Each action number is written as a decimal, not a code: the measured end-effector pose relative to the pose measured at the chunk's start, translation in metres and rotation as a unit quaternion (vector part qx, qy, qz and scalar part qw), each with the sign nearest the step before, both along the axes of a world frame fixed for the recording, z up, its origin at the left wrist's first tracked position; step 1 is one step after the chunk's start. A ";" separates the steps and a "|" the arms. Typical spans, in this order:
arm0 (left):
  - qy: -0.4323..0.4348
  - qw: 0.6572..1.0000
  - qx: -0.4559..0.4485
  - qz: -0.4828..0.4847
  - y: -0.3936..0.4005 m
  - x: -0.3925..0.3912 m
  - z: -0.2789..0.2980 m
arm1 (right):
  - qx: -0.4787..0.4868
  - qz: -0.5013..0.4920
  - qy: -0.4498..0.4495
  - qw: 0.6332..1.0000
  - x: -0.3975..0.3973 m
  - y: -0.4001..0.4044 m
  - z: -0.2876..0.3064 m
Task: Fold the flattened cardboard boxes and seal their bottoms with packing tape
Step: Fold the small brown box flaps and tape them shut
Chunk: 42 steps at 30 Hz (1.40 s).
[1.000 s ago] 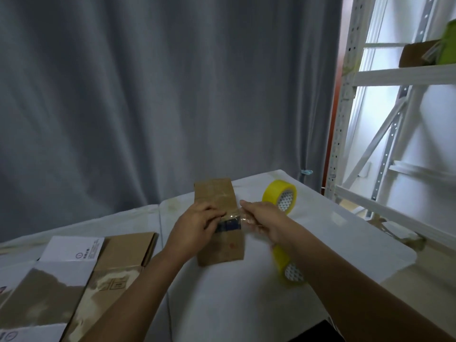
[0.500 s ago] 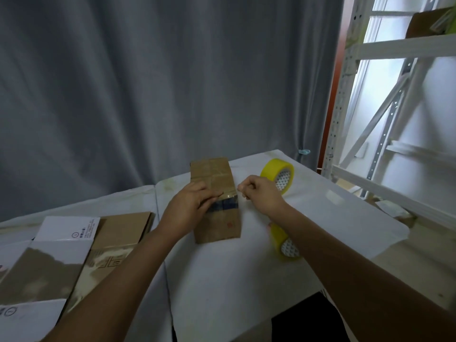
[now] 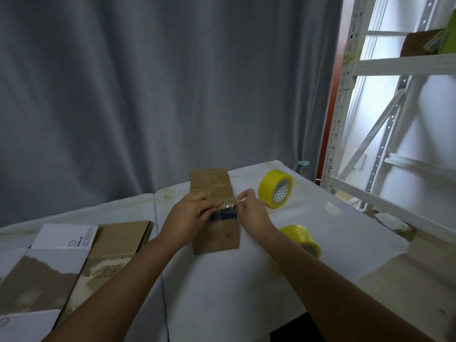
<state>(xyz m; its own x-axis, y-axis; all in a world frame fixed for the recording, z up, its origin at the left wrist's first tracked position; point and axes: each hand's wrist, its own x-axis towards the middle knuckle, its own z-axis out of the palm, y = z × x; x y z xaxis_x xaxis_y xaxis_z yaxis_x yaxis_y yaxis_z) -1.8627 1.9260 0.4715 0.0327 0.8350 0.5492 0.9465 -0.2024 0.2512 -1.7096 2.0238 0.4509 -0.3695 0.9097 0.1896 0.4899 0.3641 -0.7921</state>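
The small brown cardboard box [image 3: 214, 211] lies near the middle of the white-covered bench [image 3: 333, 230], a strip of clear packing tape [image 3: 225, 208] laid across it. The left hand [image 3: 190, 215] presses down on the box and tape with bent fingers, while the right hand [image 3: 250, 208] has its grip clamped on the tape's end at the box's right edge. If that pull slackens or slants, the tape will likely wrinkle or stick crooked; too hard a tug could drag the light box sideways. Two yellow tape rolls [image 3: 275, 188] sit just right of the hands, flattened cardboard sheets [image 3: 81, 257] lie left, a grey curtain [image 3: 148, 95] hangs behind, and white metal shelving [image 3: 394, 95] stands right.
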 end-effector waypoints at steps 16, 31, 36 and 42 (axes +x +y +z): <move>-0.001 1.000 0.006 -0.002 0.000 0.000 -0.001 | 0.088 0.128 0.050 0.987 0.017 -0.004 0.018; 0.057 0.998 0.033 -0.003 0.008 -0.005 -0.003 | 0.201 0.244 -0.172 0.933 0.011 0.009 0.046; 0.062 0.997 0.034 0.003 0.010 -0.003 -0.003 | 0.198 0.239 -0.183 0.933 0.013 0.006 0.054; 0.057 0.998 0.034 0.002 0.008 -0.003 -0.001 | 0.254 0.216 -0.207 0.920 0.009 -0.004 0.043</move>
